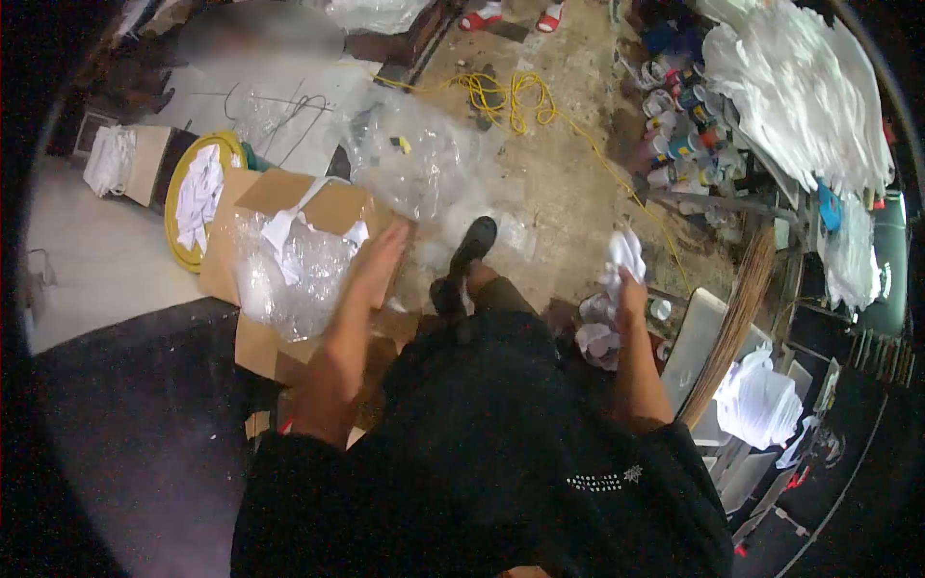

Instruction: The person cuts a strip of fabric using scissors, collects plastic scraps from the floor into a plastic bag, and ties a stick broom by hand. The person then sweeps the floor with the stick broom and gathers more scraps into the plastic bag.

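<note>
My right hand (632, 295) is closed around a bunched white cloth (626, 252), held out over the floor on the right. My left hand (382, 262) is at the right side of an open cardboard box (260, 196), slightly blurred, its fingers stretched out with nothing seen in them. Whether it touches the box flap I cannot tell. Inside the box lie clear plastic wrapping (303, 279) and white cloth pieces (281, 236).
Clear plastic sheeting (409, 159) lies on the floor beyond the box. A yellow cord (520, 101) runs across the floor. Several paint containers (684, 144) and a heap of white garments (800, 87) are at right. A person's feet in red slippers (549, 21) show at the top.
</note>
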Available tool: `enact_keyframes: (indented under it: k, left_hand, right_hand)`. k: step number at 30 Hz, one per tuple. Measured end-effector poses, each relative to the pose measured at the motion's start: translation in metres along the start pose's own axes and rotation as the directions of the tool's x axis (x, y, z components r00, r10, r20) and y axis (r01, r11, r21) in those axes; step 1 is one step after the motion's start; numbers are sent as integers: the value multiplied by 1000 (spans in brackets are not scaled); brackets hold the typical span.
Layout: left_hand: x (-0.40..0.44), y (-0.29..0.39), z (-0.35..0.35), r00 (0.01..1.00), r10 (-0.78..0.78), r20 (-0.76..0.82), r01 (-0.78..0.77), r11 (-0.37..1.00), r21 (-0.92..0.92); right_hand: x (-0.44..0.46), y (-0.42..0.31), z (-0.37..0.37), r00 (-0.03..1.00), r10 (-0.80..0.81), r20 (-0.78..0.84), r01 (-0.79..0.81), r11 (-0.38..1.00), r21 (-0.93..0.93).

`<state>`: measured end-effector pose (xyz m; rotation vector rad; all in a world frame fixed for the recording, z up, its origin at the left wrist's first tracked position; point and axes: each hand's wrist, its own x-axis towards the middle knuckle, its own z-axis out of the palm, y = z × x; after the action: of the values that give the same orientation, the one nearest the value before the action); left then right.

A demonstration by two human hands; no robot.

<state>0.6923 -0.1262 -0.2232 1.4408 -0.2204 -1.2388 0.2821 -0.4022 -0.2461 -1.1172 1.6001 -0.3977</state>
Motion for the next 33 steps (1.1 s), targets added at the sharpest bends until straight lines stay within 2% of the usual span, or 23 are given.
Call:
enact_keyframes:
  k: [1, 3, 4, 5, 6, 7, 8, 9, 11, 12, 13, 16, 18, 20, 21, 23, 24, 25, 27, 28, 31, 32, 33]
  left_hand:
    - [-18, -6, -18, 1000, -7, -4, 7, 1000, -11]
    - [-42, -27, -59, 999, -47, -17, 47, 999, -3]
    - [-54, -57, -82, 993, -119, 2, 119, 993, 10]
    - [-61, -87, -104, 977, -213, 32, 214, 977, -17]
    - [-64, -118, -125, 943, -323, 82, 330, 938, -103]
    - [-62, -142, -139, 892, -424, 154, 449, 868, -211]
    - [-60, -170, -154, 824, -512, 243, 565, 769, -298]
    - [-63, -170, -137, 827, -545, 139, 561, 776, -290]
    - [-50, -147, -96, 849, -522, -81, 486, 832, -268]
    - [-41, -139, -78, 847, -509, -152, 458, 845, -277]
    - [-28, -129, -62, 850, -488, -198, 426, 859, -285]
    - [18, -91, -14, 856, -425, -294, 336, 890, -308]
    - [48, -65, 18, 862, -383, -331, 281, 906, -317]
    - [73, -40, 43, 877, -326, -353, 213, 922, -323]
    - [85, -29, 52, 884, -290, -366, 172, 931, -322]
    - [103, -4, 67, 908, -165, -384, 60, 961, -271]
    - [111, 10, 73, 919, -65, -389, -18, 979, -205]
    - [121, 24, 78, 919, 135, -370, -169, 984, -61]
    - [149, 82, 97, 914, 261, -312, -367, 859, -356]
    - [151, 157, 125, 956, 40, -292, -269, 527, -806]
    - [167, 311, 167, 933, 144, -331, -355, 533, -768]
    - [168, 356, 172, 919, 136, -370, -381, 551, -742]
    - [208, 358, 140, 928, 292, -231, -355, 502, -789]
  right_hand:
    - [1, 6, -14, 999, -22, -49, 29, 991, 132]
    - [19, 17, -46, 998, -15, -62, 0, 971, -237]
    - [26, 23, -46, 971, -186, -151, 120, 923, -364]
    - [45, 36, -55, 967, -234, -99, 163, 870, -465]
    - [64, 44, -49, 968, -152, -202, -3, 793, -610]
    - [65, 33, -39, 930, -343, -131, 181, 740, -647]
    - [56, -5, -17, 977, -71, -199, -91, 705, -704]
    - [53, -28, -4, 990, -121, -70, 40, 727, -686]
    - [105, -35, 27, 996, 11, 89, 58, 674, -736]
    - [141, -27, 50, 987, -60, 148, 151, 648, -746]
    - [143, -52, 73, 973, -116, 199, 228, 615, -755]
    - [147, -150, 113, 915, 20, 404, 330, 541, -774]
    - [209, -149, 144, 892, 47, 450, 340, 585, -736]
    - [236, -183, 172, 698, 135, 704, 591, 448, -671]
    - [241, -205, 182, 692, 134, 709, 595, 449, -666]
    - [213, -274, 195, 610, 48, 791, 773, 183, -607]
    - [218, -276, 210, 585, -88, 806, 779, 335, -530]
    - [220, -279, 226, 570, -229, 789, 776, 467, -425]
    - [133, -361, 233, 465, -533, 707, 845, 506, -175]
    - [89, -398, 233, 360, -701, 615, 900, 435, -29]
    - [-1, -459, 232, 30, -984, 176, 938, 89, 336]
    - [-17, -472, 241, 40, -985, 166, 942, 93, 324]
    - [-30, -483, 251, -5, -999, 48, 958, 9, 286]
